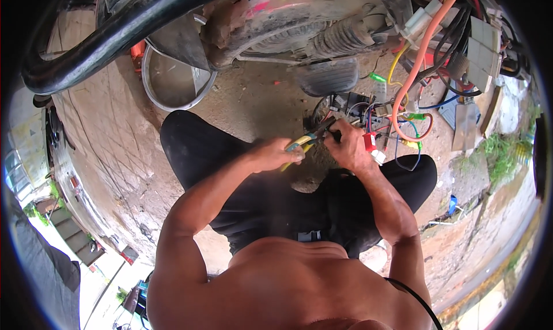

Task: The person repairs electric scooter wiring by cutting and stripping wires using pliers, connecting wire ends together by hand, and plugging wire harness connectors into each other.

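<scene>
Now grasping pliers (309, 139) in left hand (277, 155), slanted lengthwise forward-right toward right hand (350, 146) just beside; there pinching unidentifiable dark piece (333, 136).

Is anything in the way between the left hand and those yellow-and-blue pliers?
No, nothing visible is: the left hand already holds the pliers by the handles. The thick orange cable is off to the right, past the right hand.

Pliers (310, 138) (yellow and teal handles) aslant in the left hand (277, 155).
</scene>
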The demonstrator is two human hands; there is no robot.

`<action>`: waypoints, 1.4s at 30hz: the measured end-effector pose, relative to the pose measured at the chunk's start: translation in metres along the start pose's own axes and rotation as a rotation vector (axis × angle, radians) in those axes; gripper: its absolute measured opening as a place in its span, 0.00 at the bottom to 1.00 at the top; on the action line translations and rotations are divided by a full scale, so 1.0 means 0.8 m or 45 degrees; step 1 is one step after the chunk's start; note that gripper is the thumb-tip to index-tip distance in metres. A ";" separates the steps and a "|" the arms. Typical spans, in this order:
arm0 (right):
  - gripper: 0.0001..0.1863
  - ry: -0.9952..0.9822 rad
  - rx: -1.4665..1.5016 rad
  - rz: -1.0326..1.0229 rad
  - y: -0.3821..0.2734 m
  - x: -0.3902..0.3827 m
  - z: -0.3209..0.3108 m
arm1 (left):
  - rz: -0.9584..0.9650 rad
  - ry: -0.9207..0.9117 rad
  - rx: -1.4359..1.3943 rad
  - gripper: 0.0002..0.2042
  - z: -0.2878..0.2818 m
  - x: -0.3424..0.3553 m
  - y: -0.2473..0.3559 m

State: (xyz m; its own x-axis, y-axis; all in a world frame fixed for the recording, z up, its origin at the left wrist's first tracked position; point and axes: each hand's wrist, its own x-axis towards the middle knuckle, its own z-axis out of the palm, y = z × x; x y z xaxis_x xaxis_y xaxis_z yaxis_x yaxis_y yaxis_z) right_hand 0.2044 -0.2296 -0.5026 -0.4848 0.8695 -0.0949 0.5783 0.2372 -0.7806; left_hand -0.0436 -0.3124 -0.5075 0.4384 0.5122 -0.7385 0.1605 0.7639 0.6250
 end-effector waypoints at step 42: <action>0.08 0.146 0.476 0.221 -0.020 -0.008 -0.002 | 0.688 0.743 1.078 0.12 0.037 -0.013 0.019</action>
State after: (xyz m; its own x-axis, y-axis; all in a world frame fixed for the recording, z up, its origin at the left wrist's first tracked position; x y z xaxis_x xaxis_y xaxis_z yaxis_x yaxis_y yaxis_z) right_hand 0.1995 -0.2387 -0.4888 -0.3130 0.9302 -0.1917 0.3571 -0.0717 -0.9313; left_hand -0.0193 -0.3179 -0.4827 0.1919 0.9627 -0.1908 0.7138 -0.0035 0.7004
